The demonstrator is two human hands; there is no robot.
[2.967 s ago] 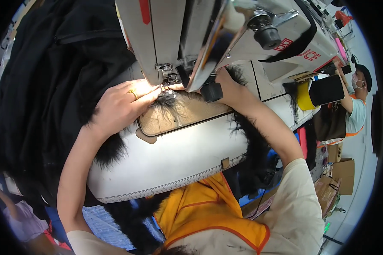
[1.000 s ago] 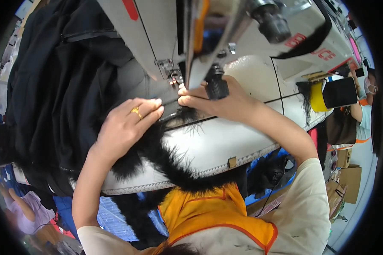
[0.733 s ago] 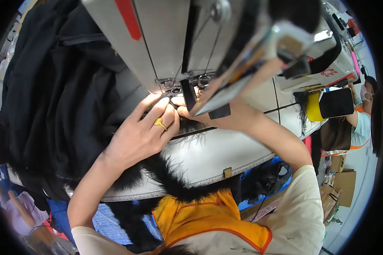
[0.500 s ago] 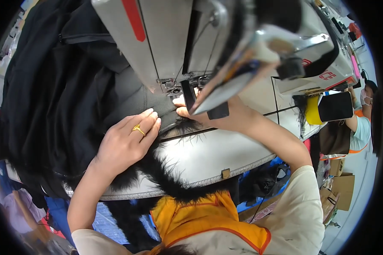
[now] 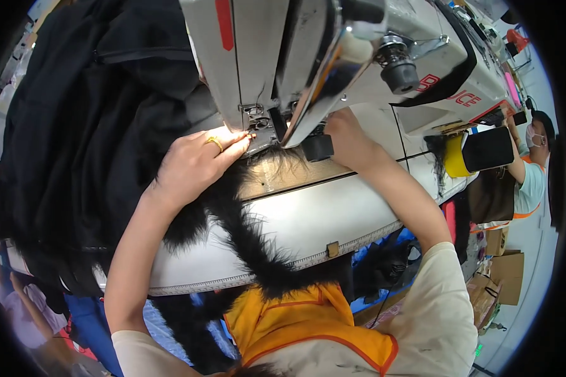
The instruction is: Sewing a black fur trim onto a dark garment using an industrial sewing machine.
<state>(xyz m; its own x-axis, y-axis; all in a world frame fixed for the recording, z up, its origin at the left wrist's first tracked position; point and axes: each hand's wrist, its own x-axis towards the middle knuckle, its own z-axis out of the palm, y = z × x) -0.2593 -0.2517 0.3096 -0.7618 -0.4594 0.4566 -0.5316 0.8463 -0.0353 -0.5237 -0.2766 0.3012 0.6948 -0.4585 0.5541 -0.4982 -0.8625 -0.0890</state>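
Black fabric (image 5: 138,94) lies heaped over the left of the sewing table and runs up to the sewing machine (image 5: 258,50). A fluffy black fur trim (image 5: 236,220) hangs along its near edge, over the table's front and down toward my lap. My left hand (image 5: 195,160), with a gold ring, has its fingers pressed together on the fabric edge right beside the lit presser foot (image 5: 258,119). My right hand (image 5: 344,129) is to the right of the needle area, its fingers hidden behind the machine's front parts.
The white table edge (image 5: 195,273) carries a measuring tape. A yellow-and-black part (image 5: 459,157) with dark fluff juts out at right. Behind it a masked co-worker (image 5: 528,176) sits. Cardboard boxes (image 5: 508,276) stand at lower right; another person (image 5: 34,308) shows at lower left.
My left hand has moved up and right, close to the presser foot. My right hand has drawn away rightward from the fabric by the needle. The view has shifted slightly.
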